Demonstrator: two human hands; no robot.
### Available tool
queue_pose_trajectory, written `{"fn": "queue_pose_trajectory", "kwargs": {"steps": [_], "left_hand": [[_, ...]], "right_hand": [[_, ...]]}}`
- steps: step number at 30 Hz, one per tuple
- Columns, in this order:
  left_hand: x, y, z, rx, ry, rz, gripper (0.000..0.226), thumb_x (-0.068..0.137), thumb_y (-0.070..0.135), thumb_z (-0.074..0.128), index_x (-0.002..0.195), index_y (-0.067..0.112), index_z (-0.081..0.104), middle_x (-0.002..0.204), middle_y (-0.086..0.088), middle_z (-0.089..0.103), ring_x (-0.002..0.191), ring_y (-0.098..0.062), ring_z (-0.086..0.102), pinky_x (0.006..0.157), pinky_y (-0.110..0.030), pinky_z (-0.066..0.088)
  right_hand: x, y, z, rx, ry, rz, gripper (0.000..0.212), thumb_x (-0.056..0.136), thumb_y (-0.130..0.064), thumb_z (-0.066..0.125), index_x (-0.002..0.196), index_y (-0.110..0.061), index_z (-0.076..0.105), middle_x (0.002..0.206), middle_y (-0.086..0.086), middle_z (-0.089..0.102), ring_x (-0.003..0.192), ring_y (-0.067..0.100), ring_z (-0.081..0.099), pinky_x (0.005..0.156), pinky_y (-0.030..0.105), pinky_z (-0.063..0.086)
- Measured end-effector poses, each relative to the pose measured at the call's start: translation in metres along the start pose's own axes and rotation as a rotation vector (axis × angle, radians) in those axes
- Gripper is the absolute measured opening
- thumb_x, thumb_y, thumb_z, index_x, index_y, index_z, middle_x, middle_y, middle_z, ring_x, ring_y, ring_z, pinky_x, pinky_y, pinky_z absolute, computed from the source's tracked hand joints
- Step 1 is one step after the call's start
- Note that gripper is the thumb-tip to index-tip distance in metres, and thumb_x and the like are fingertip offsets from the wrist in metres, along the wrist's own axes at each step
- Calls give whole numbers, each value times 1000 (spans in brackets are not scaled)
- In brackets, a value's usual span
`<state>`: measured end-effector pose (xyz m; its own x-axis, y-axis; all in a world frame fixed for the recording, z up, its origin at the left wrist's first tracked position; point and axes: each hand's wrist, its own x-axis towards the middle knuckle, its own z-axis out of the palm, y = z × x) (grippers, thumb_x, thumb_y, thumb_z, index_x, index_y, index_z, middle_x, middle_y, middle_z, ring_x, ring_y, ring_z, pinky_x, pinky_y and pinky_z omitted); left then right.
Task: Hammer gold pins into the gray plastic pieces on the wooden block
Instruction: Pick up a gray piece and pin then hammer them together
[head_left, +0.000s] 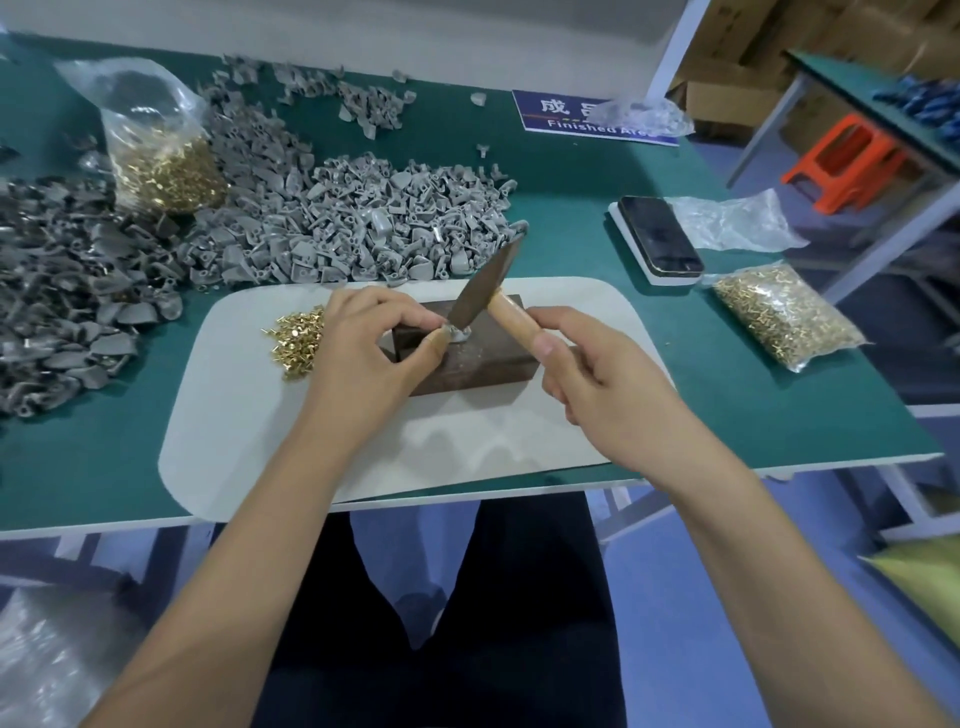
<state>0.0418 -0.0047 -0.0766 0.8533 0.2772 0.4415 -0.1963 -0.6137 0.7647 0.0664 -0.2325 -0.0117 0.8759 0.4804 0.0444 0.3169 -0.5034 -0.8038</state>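
The green bench (571, 218) carries a pale mat (467, 447), and on the mat sits the wooden block (483, 358), straight ahead of the person and between both hands. Behind the mat lies a wide heap of gray pieces (332, 228), running off to the left. Near the heap's left part a clear bag (156, 150) stands upright, part-filled with gold pins; a flatter bag of pins (784, 317) lies at the right, near a phone (660, 236). Loose pins (298, 340) are piled on the mat just left of the block.

The left hand (363, 353) pinches one gray piece (457, 332) on the block's top. The right hand (597, 379) is wrapped round the hammer (485, 286) by its wooden handle, which points up and left toward the piece. The hammer head stands steeply, lower end at the piece, just beside the left fingertips (439, 338). Whether a pin is seated there I cannot tell. The strike looks to fall close to those fingertips.
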Motion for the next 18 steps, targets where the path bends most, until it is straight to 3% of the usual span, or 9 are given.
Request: {"fn": "queue_pose_trajectory", "kwargs": {"steps": [4,8,11,15,18], "left_hand": [[0,-1,1,-32,0,-18,9,85,28,80,92,33,76,98,14,64,110,-13,46,95,-24,35],[-1,-1,0,-47,-2,-31,7,86,28,79,92,29,79,98,15,65,110,-10,46,95,-30,40],[0,-1,-1,-34,-10,-21,5,86,29,79,91,29,79,97,13,67,110,-13,47,96,-23,35],[0,-1,1,-32,4,-36,6,86,29,80,90,32,77,96,14,68,110,-12,47,91,-24,38],[-1,0,1,-42,0,-49,7,85,30,80,90,35,77,96,16,68,110,-10,46,87,-30,42]], "right_hand": [[-1,-1,2,-217,83,-44,26,105,-43,38,126,-50,51,78,-18,60,68,11,53,65,39,48],[0,-4,-1,-270,193,-31,27,105,-48,38,125,-45,57,69,-28,53,64,7,47,61,32,38],[-1,-6,1,-282,328,-57,30,106,-49,38,122,-40,61,68,-25,49,63,7,45,59,31,36],[-2,-3,17,-342,229,-8,28,107,-44,39,122,-41,62,70,-14,52,67,18,47,64,39,48],[-1,-3,11,-343,246,-19,23,107,-45,37,96,-46,57,65,-16,50,61,15,41,57,37,41]]}}
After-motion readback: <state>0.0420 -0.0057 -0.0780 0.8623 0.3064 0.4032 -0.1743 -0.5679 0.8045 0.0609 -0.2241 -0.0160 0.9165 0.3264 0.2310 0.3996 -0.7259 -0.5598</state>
